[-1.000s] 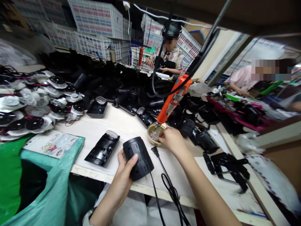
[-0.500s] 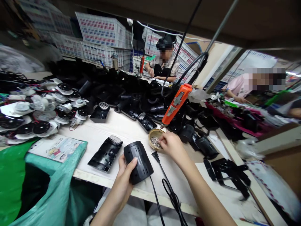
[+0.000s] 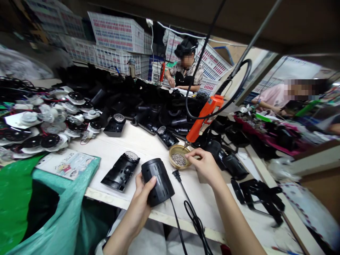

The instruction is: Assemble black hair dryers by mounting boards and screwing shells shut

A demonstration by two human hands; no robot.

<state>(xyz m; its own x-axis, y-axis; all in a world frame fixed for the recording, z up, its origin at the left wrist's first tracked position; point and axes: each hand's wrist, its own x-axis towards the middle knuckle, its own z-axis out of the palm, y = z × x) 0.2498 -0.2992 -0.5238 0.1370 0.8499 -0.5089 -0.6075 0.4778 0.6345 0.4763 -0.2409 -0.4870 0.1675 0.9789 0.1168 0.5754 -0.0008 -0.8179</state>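
Note:
A black, slotted, rounded plastic housing (image 3: 158,184) is gripped in my left hand (image 3: 142,198), thumb on its front. A black power cord (image 3: 197,225) with a two-pin plug lies beside it. At the right rim of a small brass-coloured bowl (image 3: 173,163), my right hand (image 3: 205,165) pinches thumb and forefinger together; anything between them is too small to make out. Small metal screws (image 3: 178,159) fill the bowl's bottom. Hanging over the bowl is an orange electric screwdriver (image 3: 203,120), its bit pointing down beside my fingertips. An open black half-shell (image 3: 120,171) lies left of the housing.
White motor assemblies (image 3: 53,117) are heaped at left, near a printed booklet (image 3: 67,164). Dark plastic parts pile up behind, and black brackets (image 3: 261,196) lie at right. Two people work beyond the table, near stacked white crates (image 3: 117,33). A shelf overhangs the top.
My right hand has drawn back from over the screws to the bowl's right rim. The screwdriver has swung slightly right and its cable has looped round. My left hand still grips the housing.

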